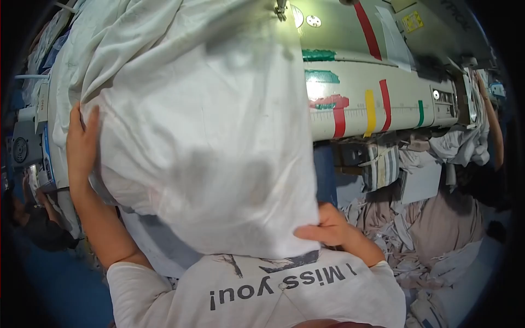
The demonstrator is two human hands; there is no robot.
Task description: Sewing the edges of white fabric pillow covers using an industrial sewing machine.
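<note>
A large white cloth spreads over the sewing machine table and hangs down at the front, close against my body. My right hand pinches its lower right corner, with the thumb on top and the fingers partly hidden underneath. At the cloth's left edge, my left hand holds the fabric between thumb and fingers, some of which are hidden. Beyond the cloth's far right edge stands the sewing machine's presser foot, lit by a lamp.
Red, yellow and green tape strips mark the machine bed, which has a control panel at its right end. Fabric scraps pile up at right. Other people's arms show at both sides, with a grey fan-like box at left.
</note>
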